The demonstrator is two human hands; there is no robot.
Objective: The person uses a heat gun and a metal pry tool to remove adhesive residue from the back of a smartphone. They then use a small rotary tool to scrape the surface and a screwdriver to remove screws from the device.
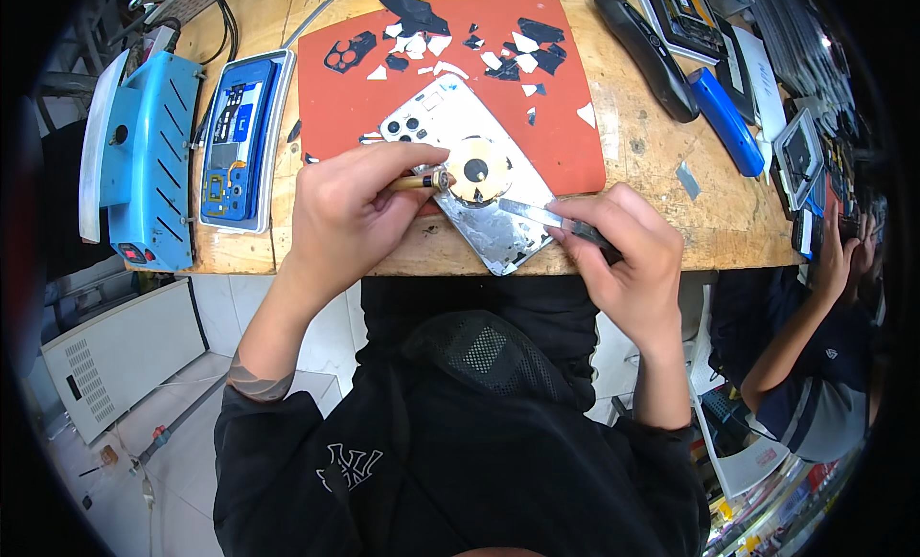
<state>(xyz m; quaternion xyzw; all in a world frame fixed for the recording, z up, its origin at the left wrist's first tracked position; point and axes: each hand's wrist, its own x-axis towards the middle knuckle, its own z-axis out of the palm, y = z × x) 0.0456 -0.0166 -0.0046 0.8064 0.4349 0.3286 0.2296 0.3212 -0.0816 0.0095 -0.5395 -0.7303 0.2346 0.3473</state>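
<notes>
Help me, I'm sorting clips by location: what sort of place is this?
Most likely a phone-repair workshop: a silver-white rectangular phone with its back partly stripped, jagged black and white shards on a flat red mat, and an opened blue rectangular phone showing its inner parts.

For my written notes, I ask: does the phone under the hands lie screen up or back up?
Back up: the phone shows its camera lenses upward.
</notes>
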